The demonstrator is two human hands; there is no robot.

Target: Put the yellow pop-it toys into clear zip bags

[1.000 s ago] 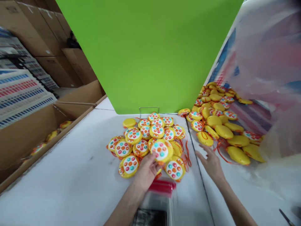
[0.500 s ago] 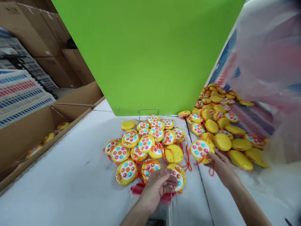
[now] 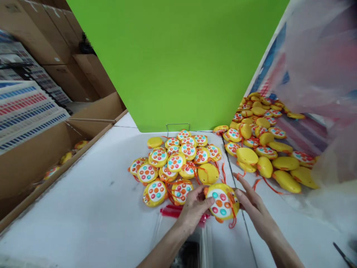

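Both my hands hold one round yellow toy point(image 3: 222, 201) with coloured dots and an orange cord, just above the white table point(image 3: 92, 216). My left hand point(image 3: 194, 206) pinches its left edge; my right hand point(image 3: 251, 203) grips its right edge. Under my left hand lies a clear zip bag with a red strip point(image 3: 178, 213). Directly behind, a heap of the same yellow toys point(image 3: 178, 163) is spread over the table.
A green board point(image 3: 178, 63) stands upright behind the heap. At right, a second pile of yellow toys point(image 3: 264, 145) spills from a large plastic sack point(image 3: 315, 74). An open cardboard box point(image 3: 36, 163) with a few toys sits at left. A dark tool tip point(image 3: 341, 255) shows at the bottom right.
My right hand picked a toy from the right pile and carried it left to the centre. My left hand came off the heap and took hold of the same toy.
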